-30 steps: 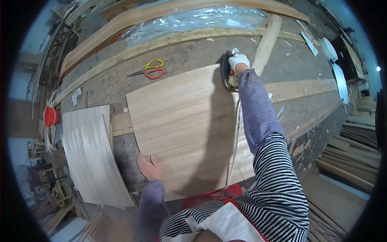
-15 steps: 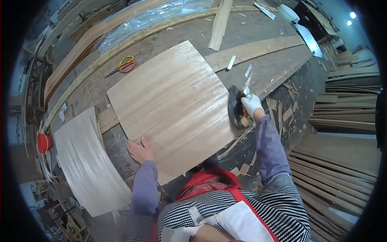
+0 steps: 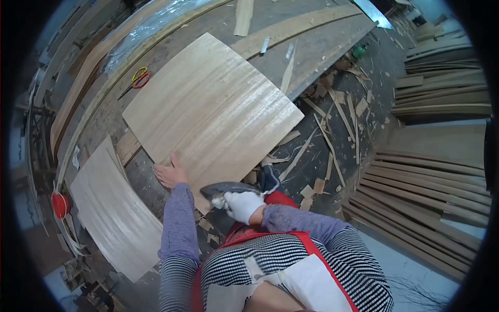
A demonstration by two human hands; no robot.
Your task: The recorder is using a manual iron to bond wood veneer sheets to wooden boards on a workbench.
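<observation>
The large, pale, roughly square sheet of wood veneer point(image 3: 210, 112) lies flat on the long, dusty grey worktop point(image 3: 317, 47), its near corner at six o'clock overhanging the edge toward the person. The bare left hand point(image 3: 169, 174) rests palm-down, fingers spread, on the sheet's seven-o'clock edge; it clasps nothing. The white-gloved right hand point(image 3: 243, 204) has its grip closed around the handle of a dark grey flat-soled iron point(image 3: 226, 189), which sits at the sheet's six-o'clock corner.

Judgement: pressing is under way at the near corner. The sheet looks smooth, with no visible lifting or open seam, so the work appears well advanced; how much surface is untreated cannot be told.

A second pale veneer sheet point(image 3: 112, 216) lies at eight o'clock, apparently set aside. Yellow-and-red-handled scissors point(image 3: 138, 80) lie at eleven o'clock, apart from the sheet. Offcut wood strips point(image 3: 332, 151) litter the floor at three o'clock.
</observation>
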